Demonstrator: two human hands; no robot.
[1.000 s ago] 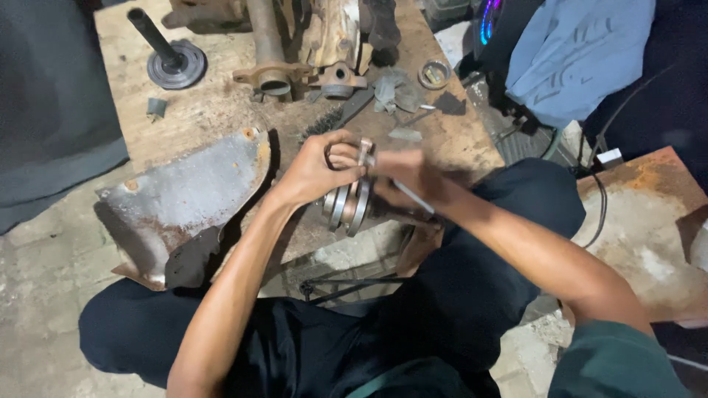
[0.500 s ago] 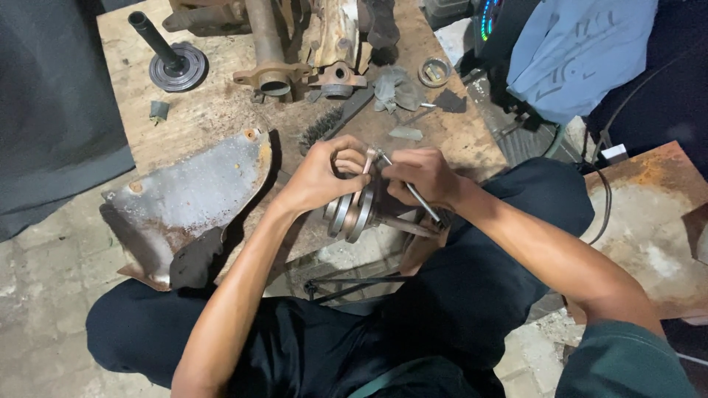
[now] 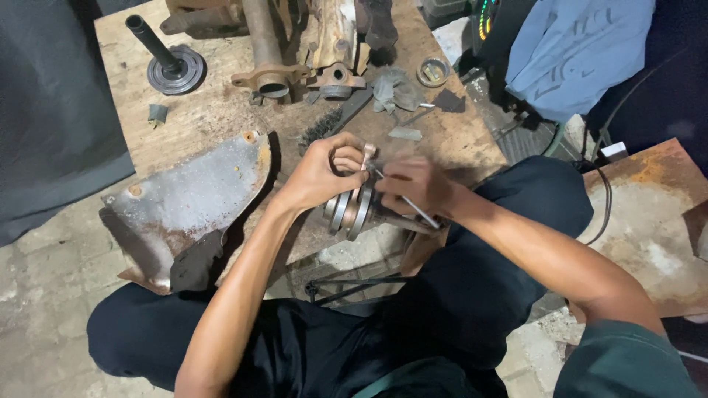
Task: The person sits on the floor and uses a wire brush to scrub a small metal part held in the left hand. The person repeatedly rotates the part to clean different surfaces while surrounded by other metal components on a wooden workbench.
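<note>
My left hand (image 3: 321,171) curls over the top of a round metal part with stacked discs (image 3: 351,212), holding it at the near edge of a wooden board (image 3: 221,114). My right hand (image 3: 419,184) is closed around a thin metal rod tool (image 3: 413,208) whose tip reaches the top of the round part, next to my left fingers. Both hands nearly touch above the part. Its lower side is hidden by my hands and by shadow.
A bent rusty metal sheet (image 3: 188,195) lies left of my hands. On the far board are a black shaft on a round base (image 3: 166,63), rusty pipe and cast parts (image 3: 295,51), a wire brush (image 3: 324,125) and a small ring (image 3: 433,71). A rusty plate (image 3: 656,214) is at right.
The hands and the round part have stayed together; my right hand has shifted the rod slightly against the part's top. The view has moved a little.
</note>
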